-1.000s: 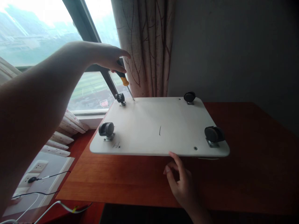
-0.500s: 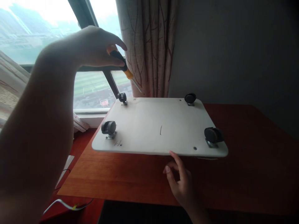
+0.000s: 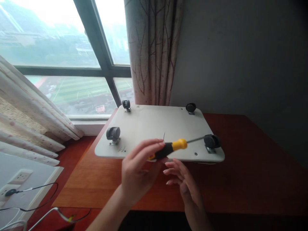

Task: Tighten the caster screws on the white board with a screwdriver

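A white board (image 3: 149, 128) lies upside down on the wooden table (image 3: 240, 179), a black caster at each corner. My left hand (image 3: 137, 173) is closed on a screwdriver (image 3: 172, 148) with a black and yellow handle. The tool is held level over the board's near edge, its metal tip pointing right toward the near right caster (image 3: 211, 141). My right hand (image 3: 183, 179) hovers just under the handle with its fingers spread, holding nothing. The near left caster (image 3: 113, 134) and the two far casters (image 3: 126, 104) (image 3: 191, 107) stand untouched.
A patterned curtain (image 3: 154, 51) hangs behind the board beside a large window (image 3: 60, 54). A grey wall runs along the right. At the lower left, a white socket strip (image 3: 16, 179) and cables (image 3: 48, 215) lie below the table's edge.
My left hand lifted the screwdriver off the far left corner and brought it back to the near edge, turned level. My right hand rose from the table toward the handle.
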`<control>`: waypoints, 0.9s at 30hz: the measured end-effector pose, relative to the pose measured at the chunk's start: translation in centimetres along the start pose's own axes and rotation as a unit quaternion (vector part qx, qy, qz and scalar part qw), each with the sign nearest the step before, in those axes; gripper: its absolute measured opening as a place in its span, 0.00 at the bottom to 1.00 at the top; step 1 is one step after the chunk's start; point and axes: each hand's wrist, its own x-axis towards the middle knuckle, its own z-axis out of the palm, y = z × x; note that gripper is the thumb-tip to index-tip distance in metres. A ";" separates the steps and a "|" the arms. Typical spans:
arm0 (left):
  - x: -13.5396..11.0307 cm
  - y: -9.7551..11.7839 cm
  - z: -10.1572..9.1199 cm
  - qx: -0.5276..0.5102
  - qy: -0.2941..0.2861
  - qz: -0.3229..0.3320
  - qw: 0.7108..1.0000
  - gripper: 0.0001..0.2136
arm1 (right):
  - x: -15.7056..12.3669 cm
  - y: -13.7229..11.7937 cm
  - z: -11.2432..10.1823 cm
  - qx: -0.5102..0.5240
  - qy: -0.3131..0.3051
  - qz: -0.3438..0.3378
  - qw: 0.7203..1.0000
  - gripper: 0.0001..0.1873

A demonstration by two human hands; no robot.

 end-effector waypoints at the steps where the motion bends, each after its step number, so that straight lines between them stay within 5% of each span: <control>1: -1.4 0.2 0.8 -0.020 -0.016 -0.009 1.000 0.23 | -0.1 0.0 0.0 0.020 0.011 -0.006 1.000 0.28; 6: -6.7 0.3 4.6 -0.064 -0.051 -0.024 0.996 0.28 | -1.1 0.1 -0.1 0.067 0.098 0.015 0.993 0.22; 11: -7.1 0.1 5.1 -0.018 -0.202 0.045 0.978 0.29 | -1.1 -1.5 -2.1 0.049 0.221 0.006 0.974 0.14; 14: -5.5 -0.6 2.8 0.013 -0.234 0.079 0.969 0.26 | -0.4 -2.4 -5.9 0.078 0.340 -0.036 0.937 0.12; 18: -2.8 -2.7 -2.6 0.031 -0.145 0.024 0.989 0.20 | 1.0 -2.0 -13.1 0.104 0.392 0.044 0.913 0.22; 22: 0.7 -5.8 -8.5 0.097 -0.010 -0.083 0.992 0.13 | 2.7 -0.5 -18.8 0.111 0.358 0.147 0.915 0.23; 24: 2.6 -7.9 -10.9 0.077 0.063 -0.137 0.986 0.15 | 3.3 0.3 -20.2 0.018 0.346 0.176 0.922 0.26; 27: 4.6 -11.5 -13.3 0.090 0.094 -0.222 0.966 0.19 | 3.8 1.5 -21.3 -0.146 0.276 0.230 0.922 0.29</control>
